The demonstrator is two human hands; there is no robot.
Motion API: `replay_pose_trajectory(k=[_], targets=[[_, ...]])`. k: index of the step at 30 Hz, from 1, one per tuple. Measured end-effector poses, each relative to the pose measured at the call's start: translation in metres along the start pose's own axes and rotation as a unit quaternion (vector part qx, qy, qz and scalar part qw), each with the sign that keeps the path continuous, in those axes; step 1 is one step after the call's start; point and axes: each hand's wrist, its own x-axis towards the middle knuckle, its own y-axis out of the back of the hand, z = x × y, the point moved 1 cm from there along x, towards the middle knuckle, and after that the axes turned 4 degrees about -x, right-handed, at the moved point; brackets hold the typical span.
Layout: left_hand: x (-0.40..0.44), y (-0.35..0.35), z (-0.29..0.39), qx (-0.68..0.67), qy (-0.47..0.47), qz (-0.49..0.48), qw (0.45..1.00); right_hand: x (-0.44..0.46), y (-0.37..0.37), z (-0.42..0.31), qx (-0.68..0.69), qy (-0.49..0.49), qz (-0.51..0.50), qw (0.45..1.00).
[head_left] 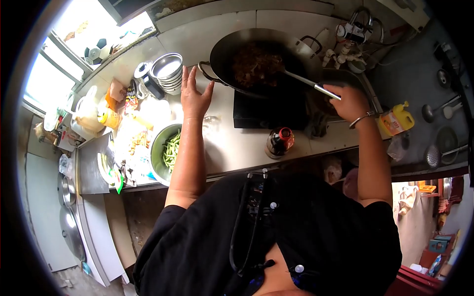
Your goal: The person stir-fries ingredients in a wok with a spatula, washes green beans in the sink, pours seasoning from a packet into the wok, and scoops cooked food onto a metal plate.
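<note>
A large dark wok point(219, 56) sits over a black stove point(269, 111), with brown cooked food point(256, 65) in it. My right hand point(353, 102) is wrapped round the handle of a long metal cooking utensil point(303, 79). Its far end reaches into the food, so I cannot tell whether it is a spatula or a ladle. Close to the wok's left loop handle point(207, 71), my left hand point(196, 98) is raised with fingers apart and nothing in it. Below that hand, partly behind the forearm, stands a bowl of cut green beans point(171, 150).
A dark bottle with a red cap point(279, 143) stands near the counter's front edge. Stacked metal bowls point(168, 71) are left of the wok. A yellow jug point(396, 120) is at the right, below a faucet point(353, 32). Ladles point(437, 111) hang on the right wall.
</note>
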Motion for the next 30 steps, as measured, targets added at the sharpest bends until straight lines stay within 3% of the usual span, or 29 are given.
replay_pose_trajectory(k=[1,5,11,14,18,22,27,30], targets=[[-0.001,0.001,-0.002,-0.002,0.001,-0.004,1.000,-0.004,-0.006,0.002,-0.023,0.035,0.048,0.998],[-0.007,0.008,-0.005,0.024,0.007,-0.027,0.999,-0.007,-0.023,0.013,0.018,0.054,0.084,0.995],[-0.025,0.002,-0.014,0.021,0.014,-0.065,0.998,-0.012,-0.040,0.002,0.084,0.006,0.125,0.989],[-0.029,0.001,-0.008,-0.005,0.012,-0.066,0.998,-0.001,-0.068,-0.003,0.022,0.030,0.109,0.993],[-0.033,0.008,-0.012,-0.003,0.007,-0.070,0.997,-0.009,-0.044,-0.003,-0.025,0.042,0.058,0.997],[-0.040,0.014,-0.011,-0.007,0.013,-0.076,0.997,-0.019,-0.025,0.004,-0.028,0.063,0.093,0.993],[-0.050,0.016,-0.015,-0.018,0.004,-0.081,0.997,-0.020,-0.032,-0.008,0.021,-0.019,0.063,0.998],[-0.056,0.020,-0.017,-0.020,0.012,-0.092,0.995,-0.019,-0.049,-0.003,0.008,-0.012,0.090,0.996]])
